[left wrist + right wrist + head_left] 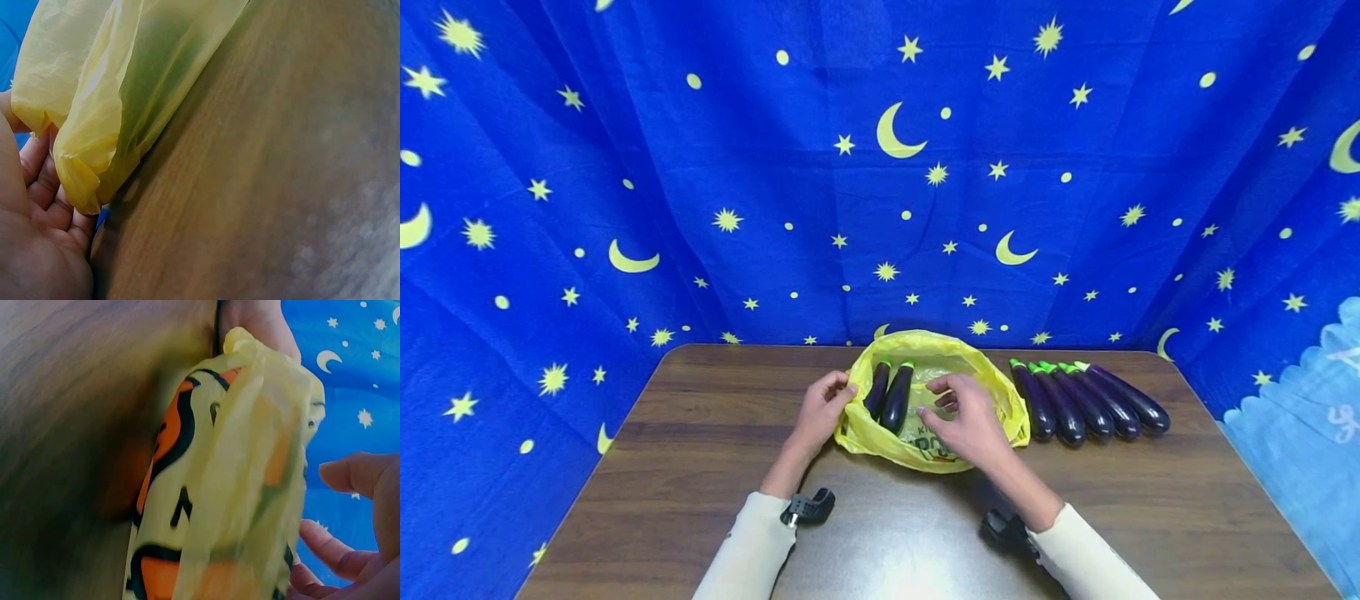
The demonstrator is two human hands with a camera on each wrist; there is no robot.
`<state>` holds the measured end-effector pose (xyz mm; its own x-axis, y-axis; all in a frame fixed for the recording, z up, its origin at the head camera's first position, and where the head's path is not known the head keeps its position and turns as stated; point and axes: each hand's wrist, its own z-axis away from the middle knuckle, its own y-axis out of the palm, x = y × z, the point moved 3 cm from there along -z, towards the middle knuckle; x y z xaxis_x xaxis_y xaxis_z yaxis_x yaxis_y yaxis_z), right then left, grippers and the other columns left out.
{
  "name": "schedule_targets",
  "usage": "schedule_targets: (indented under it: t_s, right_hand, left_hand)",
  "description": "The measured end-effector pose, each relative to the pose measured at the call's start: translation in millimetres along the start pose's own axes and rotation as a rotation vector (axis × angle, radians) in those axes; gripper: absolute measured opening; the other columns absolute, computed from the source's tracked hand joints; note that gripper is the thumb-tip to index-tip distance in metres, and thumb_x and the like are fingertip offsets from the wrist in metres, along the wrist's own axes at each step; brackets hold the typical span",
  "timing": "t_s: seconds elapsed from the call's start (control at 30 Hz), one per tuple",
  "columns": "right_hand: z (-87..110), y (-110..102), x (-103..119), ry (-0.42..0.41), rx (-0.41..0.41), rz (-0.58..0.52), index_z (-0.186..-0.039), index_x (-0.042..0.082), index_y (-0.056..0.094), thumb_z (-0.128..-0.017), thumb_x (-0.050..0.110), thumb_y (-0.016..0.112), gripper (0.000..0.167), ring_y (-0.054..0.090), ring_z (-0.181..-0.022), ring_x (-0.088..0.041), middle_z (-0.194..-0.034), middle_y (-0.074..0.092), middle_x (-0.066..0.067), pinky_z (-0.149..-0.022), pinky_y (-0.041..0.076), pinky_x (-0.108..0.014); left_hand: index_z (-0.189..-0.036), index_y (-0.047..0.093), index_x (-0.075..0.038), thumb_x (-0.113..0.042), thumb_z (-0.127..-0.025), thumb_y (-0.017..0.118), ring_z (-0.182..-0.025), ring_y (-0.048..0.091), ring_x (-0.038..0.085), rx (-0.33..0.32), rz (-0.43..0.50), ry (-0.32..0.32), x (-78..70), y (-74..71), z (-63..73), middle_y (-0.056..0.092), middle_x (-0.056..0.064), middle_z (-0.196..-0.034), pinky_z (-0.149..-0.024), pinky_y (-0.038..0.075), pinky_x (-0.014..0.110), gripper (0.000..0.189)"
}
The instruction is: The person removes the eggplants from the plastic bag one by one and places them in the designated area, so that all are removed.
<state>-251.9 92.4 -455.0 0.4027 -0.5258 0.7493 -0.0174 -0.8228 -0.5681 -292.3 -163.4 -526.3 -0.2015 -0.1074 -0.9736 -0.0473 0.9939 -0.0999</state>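
While my left hand point(820, 408) pinches the translucent yellow plastic bag point(880, 448) at nine o'clock, I'd hold its mouth wide. My right hand point(967, 415), fingers loosely bent and empty, hovers there. Two glossy purple eggplants point(897, 402) lie inside toward nine; at three, past the obstructing rim, five matching eggplants point(1067, 412) fan out.

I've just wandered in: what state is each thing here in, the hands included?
Yellow bag: open, mouth facing up, partly filled.
Two eggplants: whole, lying inside the bag.
Five eggplants: whole, lying side by side to the right of the bag.
Left hand: pinching the bag's rim.
Right hand: over the bag's opening, thumb and fingers apart, holding nothing.
Blue cloth: hanging, creased.
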Motion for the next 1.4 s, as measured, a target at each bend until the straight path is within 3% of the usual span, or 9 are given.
schedule_targets:
  t_s: [0.3,0.53,0.9,1.13,1.4]
  right_hand:
    - [-9.4,22,4,0.041,0.005,0.049,-0.111,0.004,0.070,-0.086,0.022,0.087,0.035,0.074,-0.087,-0.030,-0.111,0.069,-0.015,-0.078,0.061,-0.045]
    - [-14.5,37,6,0.047,-0.002,0.123,-0.117,0.001,0.069,-0.086,0.034,0.088,0.049,0.071,-0.091,-0.032,-0.113,0.068,-0.016,-0.077,0.056,-0.045]
    - [-21.3,51,6,0.139,-0.034,0.226,-0.118,0.001,0.069,-0.081,0.046,0.090,0.062,0.059,-0.088,-0.028,-0.110,0.062,-0.017,-0.073,0.051,-0.045]
    - [-24.4,58,3,0.200,0.014,0.242,-0.123,0.003,0.066,-0.077,0.049,0.092,0.071,0.063,-0.099,-0.033,-0.118,0.060,-0.019,-0.086,0.055,-0.050]
    - [-25.8,59,4,0.249,0.031,0.237,-0.126,0.005,0.063,-0.078,0.042,0.093,0.068,0.062,-0.100,-0.035,-0.120,0.059,-0.021,-0.088,0.055,-0.052]
  left_hand:
    - [-0.103,0.068,0.010,0.002,-0.099,0.065,-0.077,0.058,0.011,-0.001,0.009,-0.010,-8.6,0.4,2.0,0.065,0.011,-0.092,-0.069,0.047,0.022,0.009]
    - [-0.103,0.069,0.007,-0.001,-0.098,0.067,-0.076,0.058,0.011,-0.007,0.037,-0.006,-1.6,0.7,1.1,0.064,0.010,-0.091,-0.068,0.047,0.022,0.009]
    - [-0.105,0.069,0.007,-0.001,-0.098,0.067,-0.077,0.059,0.011,-0.005,0.025,-0.017,-0.3,0.0,1.6,0.065,0.005,-0.091,-0.068,0.049,0.023,0.011]
    - [-0.105,0.069,0.008,-0.001,-0.098,0.066,-0.077,0.059,0.010,0.001,0.028,-0.010,-0.6,0.7,1.0,0.065,0.006,-0.090,-0.069,0.049,0.022,0.011]
    - [-0.105,0.068,0.007,-0.004,-0.099,0.066,-0.079,0.060,0.011,0.005,0.023,0.000,0.8,-0.2,1.4,0.065,0.006,-0.092,-0.070,0.050,0.022,0.012]
